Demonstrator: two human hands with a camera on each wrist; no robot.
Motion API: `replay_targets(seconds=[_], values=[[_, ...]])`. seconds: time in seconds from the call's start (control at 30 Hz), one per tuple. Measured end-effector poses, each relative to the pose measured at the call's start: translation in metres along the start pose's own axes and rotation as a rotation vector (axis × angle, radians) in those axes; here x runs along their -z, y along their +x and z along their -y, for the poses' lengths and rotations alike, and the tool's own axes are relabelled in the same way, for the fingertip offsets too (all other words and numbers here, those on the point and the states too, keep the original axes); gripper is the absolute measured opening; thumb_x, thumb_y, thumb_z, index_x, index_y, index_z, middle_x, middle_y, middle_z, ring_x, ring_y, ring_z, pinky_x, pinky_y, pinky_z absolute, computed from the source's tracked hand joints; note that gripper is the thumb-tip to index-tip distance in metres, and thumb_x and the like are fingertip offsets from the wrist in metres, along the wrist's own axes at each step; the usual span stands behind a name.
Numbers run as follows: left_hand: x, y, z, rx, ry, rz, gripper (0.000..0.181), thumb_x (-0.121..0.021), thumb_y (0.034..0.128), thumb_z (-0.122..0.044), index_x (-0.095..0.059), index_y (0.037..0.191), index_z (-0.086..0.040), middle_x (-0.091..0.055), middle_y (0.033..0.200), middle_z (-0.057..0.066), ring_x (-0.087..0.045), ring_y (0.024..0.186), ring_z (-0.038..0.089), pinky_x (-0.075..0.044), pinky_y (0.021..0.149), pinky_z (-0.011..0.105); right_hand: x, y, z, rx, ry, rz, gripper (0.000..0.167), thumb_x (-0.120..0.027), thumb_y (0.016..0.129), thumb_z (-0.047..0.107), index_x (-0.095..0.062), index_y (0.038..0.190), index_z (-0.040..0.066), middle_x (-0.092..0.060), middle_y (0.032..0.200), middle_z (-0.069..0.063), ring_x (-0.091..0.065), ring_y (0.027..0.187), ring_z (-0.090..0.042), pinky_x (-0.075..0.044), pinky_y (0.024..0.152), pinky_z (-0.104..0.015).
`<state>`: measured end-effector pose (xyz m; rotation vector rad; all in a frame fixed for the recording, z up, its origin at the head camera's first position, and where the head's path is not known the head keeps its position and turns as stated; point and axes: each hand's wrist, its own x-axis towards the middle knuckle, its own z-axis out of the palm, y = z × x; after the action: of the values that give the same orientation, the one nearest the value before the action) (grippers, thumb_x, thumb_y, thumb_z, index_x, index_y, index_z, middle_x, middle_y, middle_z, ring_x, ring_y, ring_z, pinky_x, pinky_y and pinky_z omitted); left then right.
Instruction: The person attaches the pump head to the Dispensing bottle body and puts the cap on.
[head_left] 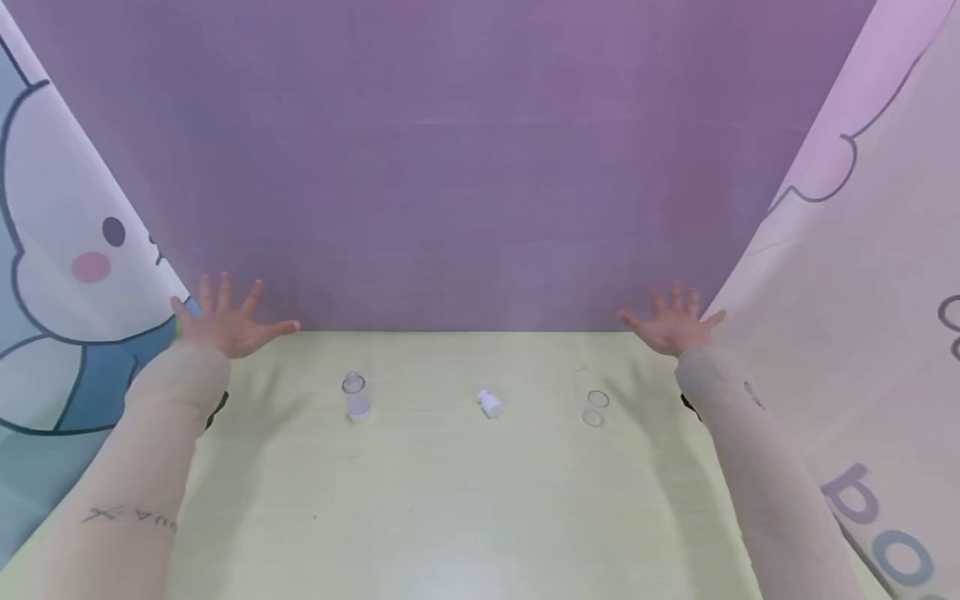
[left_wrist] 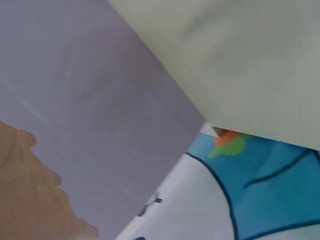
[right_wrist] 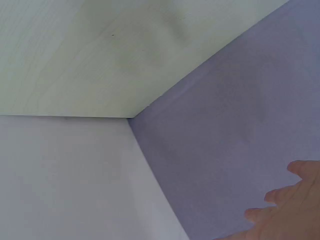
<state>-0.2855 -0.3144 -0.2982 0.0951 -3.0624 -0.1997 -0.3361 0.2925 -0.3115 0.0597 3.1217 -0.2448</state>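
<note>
My left hand [head_left: 228, 327] is held over the table's far left corner, its fingers spread wide and holding nothing. Over the far right corner, my right hand [head_left: 677, 327] is spread the same way, also bare. A small clear container [head_left: 356, 398] with a narrower top and a whitish base stands nearest the left hand. Midway between the hands lies a small white object [head_left: 491, 404], too small to name. Nearest the right hand is a small clear cup-like cylinder [head_left: 595, 410] with a dark rim line. Both wrist views show only fingers of each hand, apart from these objects.
The pale wooden table [head_left: 465, 492] ends at a purple backdrop [head_left: 480, 167]. A curtain with a cartoon face [head_left: 75, 192] hangs along the left side. Along the right side runs a pale printed curtain [head_left: 862, 333] with letters.
</note>
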Motion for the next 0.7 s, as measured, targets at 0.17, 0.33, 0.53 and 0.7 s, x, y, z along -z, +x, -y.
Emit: replay_targets(seconds=[0.17,0.33,0.53,0.7], values=[[0.006,-0.009,-0.012,0.004,-0.027,0.007,0.105,-0.032,0.0765,-0.079,-0.003,0.147,-0.007,0.016,0.143,0.035,0.020,0.129,0.053,0.015,0.094,0.071,0.000,-0.004,0.006,0.050,0.019,0.013,0.096,-0.019,0.081,0.078,-0.007,0.148,0.010,0.005,0.149,-0.029,0.011,0.132,-0.053,0.010,0.090,-0.076],[0.011,-0.022,-0.029,-0.010,-0.092,0.028,0.104,-0.034,0.0782,-0.077,-0.001,0.147,-0.007,0.013,0.144,0.035,0.016,0.129,0.054,0.012,0.095,0.071,0.000,-0.012,0.018,0.111,0.020,0.017,0.094,-0.022,0.084,0.074,-0.014,0.146,0.005,-0.012,0.147,-0.031,-0.004,0.132,-0.053,0.001,0.097,-0.072],[0.008,-0.036,-0.042,-0.095,-0.091,-0.071,0.095,-0.050,0.0814,-0.063,-0.016,0.145,0.000,-0.009,0.145,0.034,-0.002,0.131,0.054,0.001,0.100,0.070,-0.005,-0.021,0.034,0.160,0.029,0.005,0.091,-0.024,0.087,0.070,-0.017,0.145,0.000,-0.021,0.145,-0.031,-0.015,0.131,-0.052,-0.016,0.101,-0.065],[0.002,-0.051,-0.052,-0.147,-0.099,-0.096,0.086,-0.056,0.0840,-0.051,-0.026,0.139,0.007,-0.025,0.140,0.034,-0.020,0.127,0.052,-0.017,0.101,0.065,-0.012,-0.031,0.047,0.236,0.068,-0.052,0.083,-0.022,0.091,0.064,-0.026,0.142,-0.001,-0.032,0.142,-0.027,-0.028,0.129,-0.047,-0.025,0.103,-0.058]])
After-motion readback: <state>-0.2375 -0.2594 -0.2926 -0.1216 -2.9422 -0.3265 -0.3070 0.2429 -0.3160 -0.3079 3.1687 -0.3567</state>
